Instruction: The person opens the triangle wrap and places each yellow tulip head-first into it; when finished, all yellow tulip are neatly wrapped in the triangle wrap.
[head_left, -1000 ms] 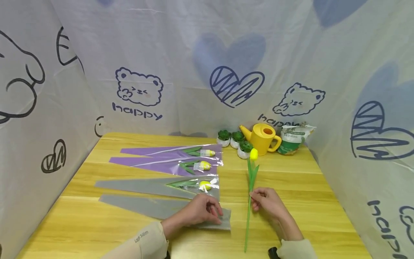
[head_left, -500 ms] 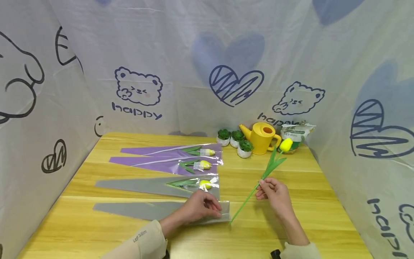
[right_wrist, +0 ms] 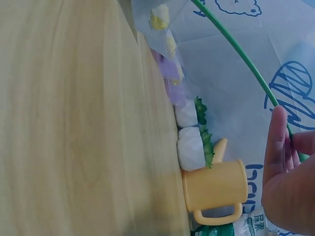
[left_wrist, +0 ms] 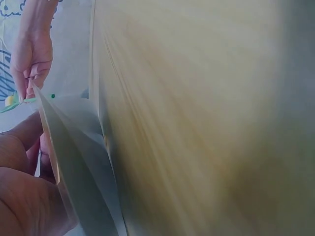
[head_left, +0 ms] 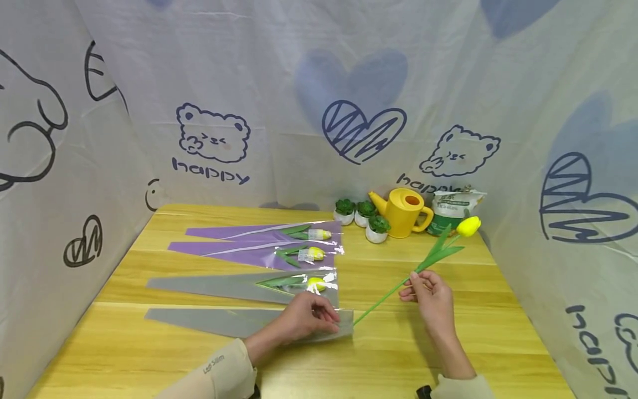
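A yellow artificial tulip [head_left: 468, 226] with green leaves leans up to the right in the head view. My right hand [head_left: 432, 299] pinches its stem [right_wrist: 236, 46] between thumb and fingers just below the leaves. The stem's lower end meets the wide right edge of a grey flower wrapping sleeve [head_left: 199, 318]; whether it lies inside I cannot tell. Near that wide end my left hand [head_left: 310, 318] holds the sleeve. From the left wrist, the sleeve's layers [left_wrist: 74, 162] stand apart, raised off the table, and some fingers are hidden behind them.
Farther back lie another grey sleeve [head_left: 199, 284] and two purple sleeves [head_left: 224, 253], each containing a yellow tulip. Several potted succulents [head_left: 376, 230], a yellow watering can [head_left: 405, 213] and a green-and-white bag [head_left: 448, 216] stand at the back right. Printed cloth [head_left: 279, 83] encloses the wooden table [head_left: 124, 354].
My right hand has swung the tulip from nearly upright to a rightward slant, bringing its stem end up to the sleeve's edge. The left hand stays on the sleeve, which has shifted slightly.
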Motion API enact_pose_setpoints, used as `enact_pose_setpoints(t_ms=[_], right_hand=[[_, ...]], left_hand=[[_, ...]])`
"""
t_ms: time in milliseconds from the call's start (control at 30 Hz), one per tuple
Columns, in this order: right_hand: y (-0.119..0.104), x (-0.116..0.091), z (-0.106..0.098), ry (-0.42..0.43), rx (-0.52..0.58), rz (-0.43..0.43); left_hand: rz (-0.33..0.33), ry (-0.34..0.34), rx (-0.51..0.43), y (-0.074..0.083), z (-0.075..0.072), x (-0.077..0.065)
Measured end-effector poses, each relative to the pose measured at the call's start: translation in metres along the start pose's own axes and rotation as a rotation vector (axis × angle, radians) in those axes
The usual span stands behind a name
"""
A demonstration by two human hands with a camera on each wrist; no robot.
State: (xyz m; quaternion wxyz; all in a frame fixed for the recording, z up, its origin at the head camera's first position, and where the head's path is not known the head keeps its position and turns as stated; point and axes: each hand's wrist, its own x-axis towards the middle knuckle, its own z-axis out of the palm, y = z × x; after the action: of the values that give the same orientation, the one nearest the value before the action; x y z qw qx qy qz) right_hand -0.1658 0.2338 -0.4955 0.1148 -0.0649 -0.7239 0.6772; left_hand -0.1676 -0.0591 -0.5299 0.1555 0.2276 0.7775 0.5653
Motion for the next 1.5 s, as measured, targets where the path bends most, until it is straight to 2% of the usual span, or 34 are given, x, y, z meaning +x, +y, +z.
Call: enact_pose_setpoints(t_ms=[200, 433, 700, 900, 1100, 1333, 1500], right_hand=[[0.001, -0.001, 0.002, 0.037, 0.024, -0.002], [0.002, -0.004, 0.002, 0.005, -0.044, 0.016], [0.001, -0.005, 0.003, 0.028, -0.029, 0.028], [0.004, -0.007, 0.005, -0.001, -0.049, 0.031], [0.004, -0.007, 0.004, -0.031, -0.064, 0.035], [-0.002, -0.001, -0.006, 0.075, 0.060, -0.025], [0.000, 0.000, -0.006, 0.087, 0.077, -0.008]], left_hand=[[0.001, 0.007, -0.007, 0.000, 0.000, 0.001], [-0.006, 0.013, 0.006, 0.002, -0.005, -0.002], [0.006, 0.033, 0.028, 0.002, -0.009, -0.002], [0.031, 0.030, 0.061, 0.002, -0.010, -0.002], [0.041, 0.031, 0.050, 0.000, -0.011, -0.002], [0.039, 0.040, 0.009, -0.001, -0.014, -0.002], [0.020, 0.029, -0.018, -0.001, -0.017, -0.002]])
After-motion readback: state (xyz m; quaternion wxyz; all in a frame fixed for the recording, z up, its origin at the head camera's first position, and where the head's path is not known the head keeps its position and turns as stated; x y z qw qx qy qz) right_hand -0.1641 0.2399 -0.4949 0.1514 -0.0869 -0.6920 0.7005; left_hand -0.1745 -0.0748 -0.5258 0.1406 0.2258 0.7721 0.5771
